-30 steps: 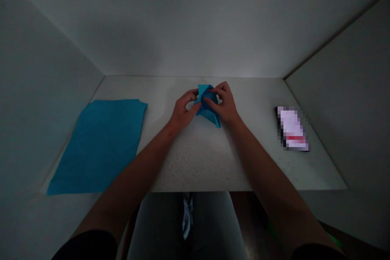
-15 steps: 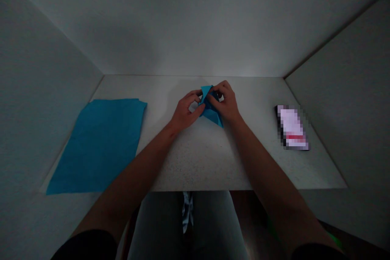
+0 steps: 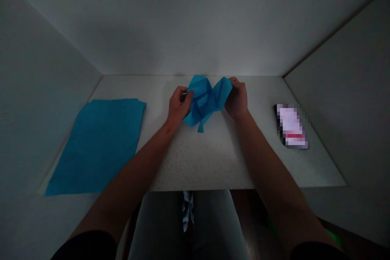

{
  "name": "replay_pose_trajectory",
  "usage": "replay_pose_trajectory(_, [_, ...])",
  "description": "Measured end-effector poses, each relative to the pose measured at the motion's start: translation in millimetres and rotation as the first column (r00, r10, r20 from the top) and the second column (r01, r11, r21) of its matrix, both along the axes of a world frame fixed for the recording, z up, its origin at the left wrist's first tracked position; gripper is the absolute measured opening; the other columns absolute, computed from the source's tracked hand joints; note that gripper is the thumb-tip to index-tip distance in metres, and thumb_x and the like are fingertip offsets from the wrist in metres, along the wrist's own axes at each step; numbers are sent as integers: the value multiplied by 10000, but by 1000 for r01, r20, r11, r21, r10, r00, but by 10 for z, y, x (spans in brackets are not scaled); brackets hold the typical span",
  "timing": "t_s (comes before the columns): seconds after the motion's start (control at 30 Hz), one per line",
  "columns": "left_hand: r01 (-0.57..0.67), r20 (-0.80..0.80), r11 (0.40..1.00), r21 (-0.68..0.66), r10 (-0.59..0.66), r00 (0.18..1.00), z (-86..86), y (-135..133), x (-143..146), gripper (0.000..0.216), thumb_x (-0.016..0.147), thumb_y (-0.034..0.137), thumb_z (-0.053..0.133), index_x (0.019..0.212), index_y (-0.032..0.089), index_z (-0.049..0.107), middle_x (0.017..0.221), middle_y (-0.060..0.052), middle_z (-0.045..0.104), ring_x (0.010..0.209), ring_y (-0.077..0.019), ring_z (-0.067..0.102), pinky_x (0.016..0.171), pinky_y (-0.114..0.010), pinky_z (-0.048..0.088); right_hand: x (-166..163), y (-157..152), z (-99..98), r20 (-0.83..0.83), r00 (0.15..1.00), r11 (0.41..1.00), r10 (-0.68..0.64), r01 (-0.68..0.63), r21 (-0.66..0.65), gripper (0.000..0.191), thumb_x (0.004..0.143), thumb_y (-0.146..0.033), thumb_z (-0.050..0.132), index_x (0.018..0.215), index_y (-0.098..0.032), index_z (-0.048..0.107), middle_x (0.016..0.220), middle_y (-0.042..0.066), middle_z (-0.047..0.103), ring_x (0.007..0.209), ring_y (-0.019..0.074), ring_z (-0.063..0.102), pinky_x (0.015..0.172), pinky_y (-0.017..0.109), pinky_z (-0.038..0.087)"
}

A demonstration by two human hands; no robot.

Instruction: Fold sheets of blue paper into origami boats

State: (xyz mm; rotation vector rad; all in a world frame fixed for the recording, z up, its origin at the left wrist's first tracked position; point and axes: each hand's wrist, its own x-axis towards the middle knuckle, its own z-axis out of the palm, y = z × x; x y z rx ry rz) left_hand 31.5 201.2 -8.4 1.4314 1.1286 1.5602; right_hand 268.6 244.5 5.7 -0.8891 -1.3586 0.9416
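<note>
A creased sheet of blue paper (image 3: 202,99) is stretched between my two hands, partly opened out, over the far middle of the table. My left hand (image 3: 179,105) pinches its left side, thumb on the near face. At the upper right corner my right hand (image 3: 237,96) grips the paper; some of its fingers are hidden behind the sheet. A narrow strip of the paper hangs down at the bottom, toward the tabletop.
Flat blue sheets (image 3: 100,146) lie on the left of the white table (image 3: 201,162). On the right lies a phone (image 3: 291,126), its screen blurred. Pale walls (image 3: 195,24) close in the table at the back and both sides.
The blue paper was a small folded bundle between both hands. My hands have moved apart, and the paper is now spread wider and unfolded.
</note>
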Motion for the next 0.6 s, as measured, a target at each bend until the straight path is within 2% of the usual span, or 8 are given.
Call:
replay_pose_trajectory(0.13, [-100,26,994,35,100,995,-8,61,-51,562,965,816,751,980,267,632,930,-20,695,879,-192,671,784,-317,573,131,80,-58,36,999,999,-21,19,45,697,904,-1000,448,849,-309,511,782,28,457,790,273,561,754,443,543])
replay_pose_trajectory(0.23, [-110,44,994,26,109,993,-28,106,-97,590,950,848,740,1008,271,631,939,-26,688,919,-205,682,813,-328,583,192,119,-96,-11,999,999,-36,36,-1,715,887,-1018,470,808,-307,480,738,16,422,754,266,549,777,454,573])
replay_pose_trajectory(0.4, [-17,86,1000,-1,17,996,-40,121,-132,605,927,851,767,1022,268,634,956,-32,715,934,-210,705,840,-346,595,256,150,-147,-183,975,984,-130,103,-148,675,881,-975,577,793,-308,521,729,17,503,813,276,638,817,472,630])
replay_pose_trajectory(0.5, [77,174,995,-64,-65,983,-35,108,-142,630,884,857,821,1046,274,644,880,-6,691,789,-190,683,731,-337,591,294,157,-160,-168,981,988,-102,80,-132,658,874,-961,611,814,-306,580,742,22,562,843,288,676,808,476,631])
replay_pose_trajectory(0.6, [86,234,989,-124,-55,971,-48,123,-157,654,849,867,851,1063,278,663,860,-6,696,763,-198,697,704,-350,615,327,164,-162,-91,994,995,-58,51,-80,687,849,-989,593,839,-303,619,749,28,590,835,299,675,777,477,606])
